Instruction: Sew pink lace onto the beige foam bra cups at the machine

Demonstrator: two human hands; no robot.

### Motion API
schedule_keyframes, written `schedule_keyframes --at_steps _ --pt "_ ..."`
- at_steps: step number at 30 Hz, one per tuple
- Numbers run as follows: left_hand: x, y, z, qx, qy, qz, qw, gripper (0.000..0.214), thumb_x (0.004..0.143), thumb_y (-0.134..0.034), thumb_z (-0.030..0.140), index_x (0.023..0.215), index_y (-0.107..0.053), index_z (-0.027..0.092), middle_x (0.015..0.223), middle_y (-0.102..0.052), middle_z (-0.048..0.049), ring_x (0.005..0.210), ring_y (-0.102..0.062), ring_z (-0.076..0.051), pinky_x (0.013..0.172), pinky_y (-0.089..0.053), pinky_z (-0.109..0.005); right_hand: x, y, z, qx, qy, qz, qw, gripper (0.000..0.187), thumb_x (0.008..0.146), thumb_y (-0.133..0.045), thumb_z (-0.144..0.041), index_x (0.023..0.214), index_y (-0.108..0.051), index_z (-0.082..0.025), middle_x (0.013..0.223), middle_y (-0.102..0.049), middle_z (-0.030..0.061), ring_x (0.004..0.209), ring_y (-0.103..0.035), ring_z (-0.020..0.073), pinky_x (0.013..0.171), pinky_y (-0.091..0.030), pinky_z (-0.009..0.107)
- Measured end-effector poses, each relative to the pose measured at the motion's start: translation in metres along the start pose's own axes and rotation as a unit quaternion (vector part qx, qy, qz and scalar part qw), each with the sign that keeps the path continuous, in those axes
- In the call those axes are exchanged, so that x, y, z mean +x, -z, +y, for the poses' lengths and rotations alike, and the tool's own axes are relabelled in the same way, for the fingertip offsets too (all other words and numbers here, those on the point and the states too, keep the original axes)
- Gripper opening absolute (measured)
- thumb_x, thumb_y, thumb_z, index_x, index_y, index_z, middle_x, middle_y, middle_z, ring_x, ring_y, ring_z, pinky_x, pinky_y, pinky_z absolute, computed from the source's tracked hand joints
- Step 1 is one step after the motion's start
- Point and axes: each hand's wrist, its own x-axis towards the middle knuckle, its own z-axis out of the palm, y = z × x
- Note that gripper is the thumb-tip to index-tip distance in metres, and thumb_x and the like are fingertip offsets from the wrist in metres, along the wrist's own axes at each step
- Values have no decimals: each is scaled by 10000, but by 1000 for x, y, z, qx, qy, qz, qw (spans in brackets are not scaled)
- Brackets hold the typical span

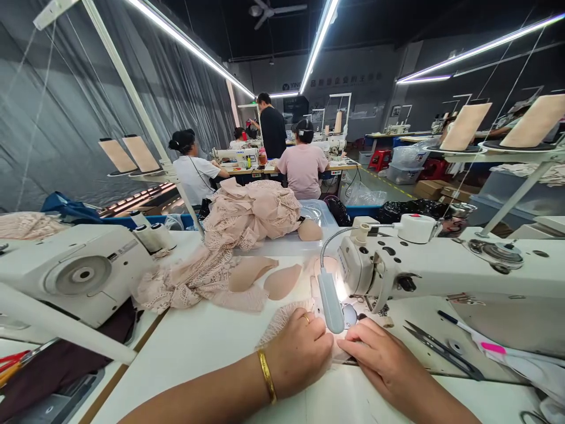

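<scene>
Lower centre: your left hand (302, 356) curls over pale-pink sheer lace fabric (276, 324), your right hand (388, 359) lies flatter beside it; can't tell if either pinches | Centre right, beyond: white metal sewing machine (435, 268) | Risk: uneven hand tension could pucker the lace.

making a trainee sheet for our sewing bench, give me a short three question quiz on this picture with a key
1. True or false: the yellow metal bracelet is on the person's right wrist.
2. Which touches the left hand: A) a red plastic stool; B) sheer beige fabric; C) a blue bag?
3. How many peach-coloured, cone-shaped thread spools stand on the slanting white metal rack at the picture's left?

Key: 1. False, left wrist; 2. B; 3. Two.
</scene>
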Motion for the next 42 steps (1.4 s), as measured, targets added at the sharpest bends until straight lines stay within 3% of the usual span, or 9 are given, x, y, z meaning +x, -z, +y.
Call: schedule_keyframes --at_steps 6,13,20,26,34,42 --pt "-2 3 3 -32 13 -3 999 198 986 -642 354 941 -583 170 915 -646 -24 858 -562 -209 932 -372 -412 -2 -3 1 7 -6 -12 1000 371 1014 -418 -70 1194 -678 -265 959 -686 63 863 -601 217 701 -523 322" --pt "1 -7 -9 -14 -12 18 1000 115 985 -619 297 976 -616 182 780 -645 -16 778 -553 -216 938 -334 -446 -7 -6 5 13 -20 -6 1000 392 982 -438 -53 1213 -654 -284 1027 -697 60 904 -633 224 710 -539 325" --pt "31 -7 -42 -49 -65 -41 996 136 982 -638 247 869 -581 196 913 -705 -6 847 -587 -203 928 -313 -441 3 -5 3 -28 -53 14 998 313 1017 -418 -111 1060 -673 -286 946 -693 45 778 -648 207 656 -528 322" --pt "41 -13 -57 -81 -83 -36 993 87 978 -588 162 906 -607 207 971 -738 -13 918 -602 -202 918 -295 -444 -1 -15 11 -78 -56 15 995 317 1008 -398 -110 1139 -636 -274 1024 -711 55 741 -663 211 592 -513 333" --pt "40 -16 -61 -82 -104 -20 991 165 994 -535 126 1074 -643 222 1138 -750 -18 1069 -613 -234 981 -272 -466 -4 -23 12 -78 -64 41 994 309 991 -426 -101 1116 -640 -286 1008 -711 55 729 -650 212 606 -498 334" --pt "38 -16 -58 -60 -119 -21 991 174 982 -535 99 1027 -647 225 1063 -745 4 995 -614 -202 908 -296 -441 -13 -33 14 -90 -76 40 992 380 1002 -407 -96 1210 -649 -302 1038 -688 61 703 -616 198 623 -490 313"
